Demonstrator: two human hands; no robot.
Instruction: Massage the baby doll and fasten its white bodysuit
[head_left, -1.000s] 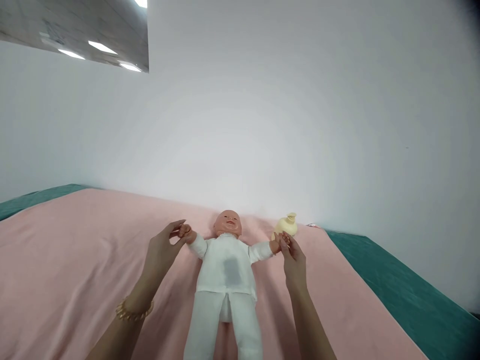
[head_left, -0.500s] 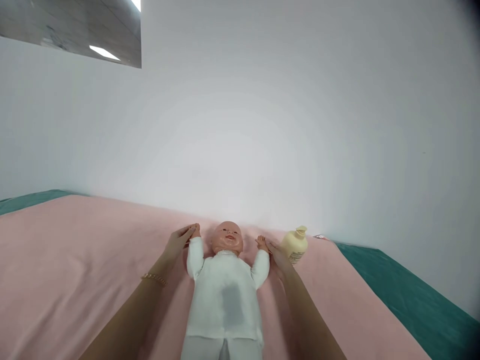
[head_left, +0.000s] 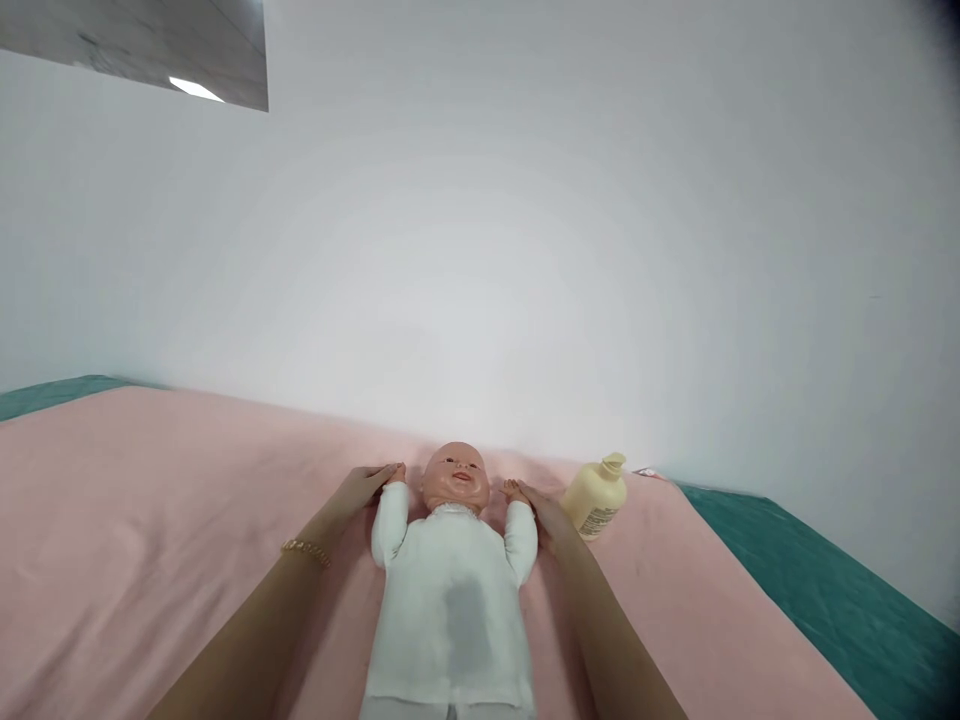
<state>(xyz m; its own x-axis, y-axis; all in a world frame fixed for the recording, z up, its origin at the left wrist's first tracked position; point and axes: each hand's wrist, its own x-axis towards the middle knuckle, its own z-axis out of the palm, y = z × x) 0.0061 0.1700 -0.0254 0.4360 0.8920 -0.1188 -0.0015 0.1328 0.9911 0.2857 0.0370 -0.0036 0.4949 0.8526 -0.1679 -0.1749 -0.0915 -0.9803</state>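
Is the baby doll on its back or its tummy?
On its back: the baby doll lies on the pink sheet with its face upward and its arms bent up beside its head.

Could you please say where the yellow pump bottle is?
Head view, right of centre: the pump bottle is on the pink cloth, beside the right hand.

Pink cloth (head_left: 697, 600) carries a doll (head_left: 416, 600) and bottle (head_left: 598, 495).
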